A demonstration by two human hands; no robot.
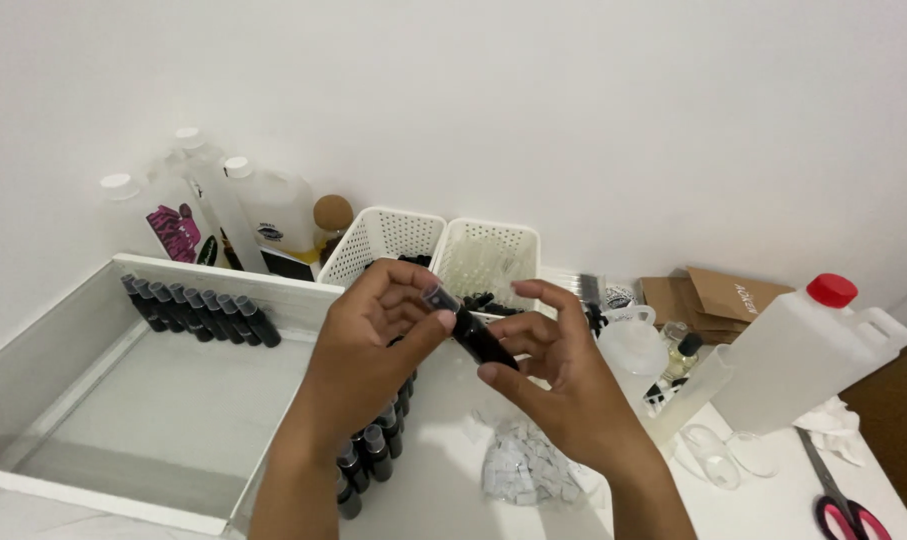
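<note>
From the head camera, both hands meet above the white table (443, 480), just in front of two white perforated baskets (385, 240). Between them is a small black bottle (481, 338), slim and cylindrical, with a glossy dark body and a clear, see-through cap at its upper left end. It lies tilted, cap end up and to the left, base down and to the right.

The left hand (368, 340) pinches the capped end: thumb and fingertips are closed narrowly around the clear cap. The right hand (558, 385) grips the dark body from below and the side, fingers curled around it, with the index finger arched over the top. Both hands are closed on the same bottle.

Under the left wrist, a line of like black bottles with clear caps (373, 445) stands on the table beside the wall of a shallow white tray (103, 440). Another row of black bottles (201, 312) leans along the tray's far wall. A heap of small white paper pieces (523, 465) lies beneath the right hand. Further right sit a big translucent jug with a red cap (798, 350) and red-handled scissors (841, 505).
</note>
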